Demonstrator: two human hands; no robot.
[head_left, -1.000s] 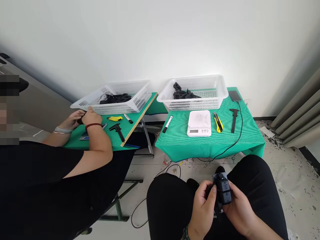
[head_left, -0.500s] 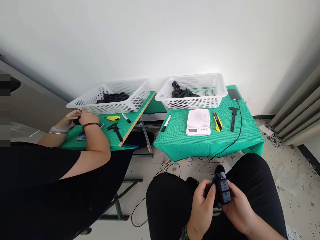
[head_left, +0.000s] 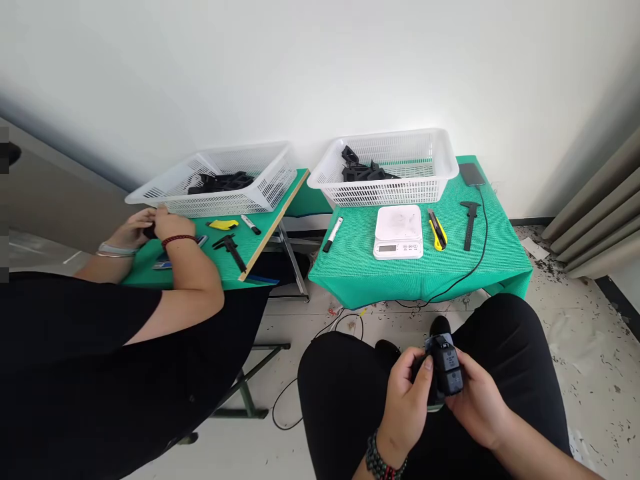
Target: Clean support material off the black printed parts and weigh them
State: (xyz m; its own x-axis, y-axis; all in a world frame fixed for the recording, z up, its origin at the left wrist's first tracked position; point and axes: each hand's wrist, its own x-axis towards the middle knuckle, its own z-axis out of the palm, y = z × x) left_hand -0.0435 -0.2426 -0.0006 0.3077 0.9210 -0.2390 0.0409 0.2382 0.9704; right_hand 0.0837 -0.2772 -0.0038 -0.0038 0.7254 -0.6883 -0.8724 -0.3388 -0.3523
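Between my knees, a black plastic part (head_left: pixel 449 365) with a boxy, segmented body and small raised markings is held in both hands. My left hand (head_left: pixel 411 403) grips its left side, thumb pressed on top and fingers curled around. My right hand (head_left: pixel 477 400) is closed around the right side, with its fingers partly hidden beneath. Ahead on the green-covered table (head_left: pixel 350 273) are a white digital scale (head_left: pixel 399 230), a yellow utility knife (head_left: pixel 437 230), a black caliper (head_left: pixel 469 225) and a marker (head_left: pixel 333 235).
A white basket (head_left: pixel 385 193) with black plastic parts (head_left: pixel 365 172) stands at the table's back. A black phone-like slab (head_left: pixel 471 175) trails a cable (head_left: pixel 484 240) over the front edge. To the left, a co-worker's hands (head_left: pixel 150 227) work beside another basket (head_left: pixel 270 187).
The view has tilted slightly down, so the table and baskets sit higher in the picture. My hands keep the same grip on the black part.
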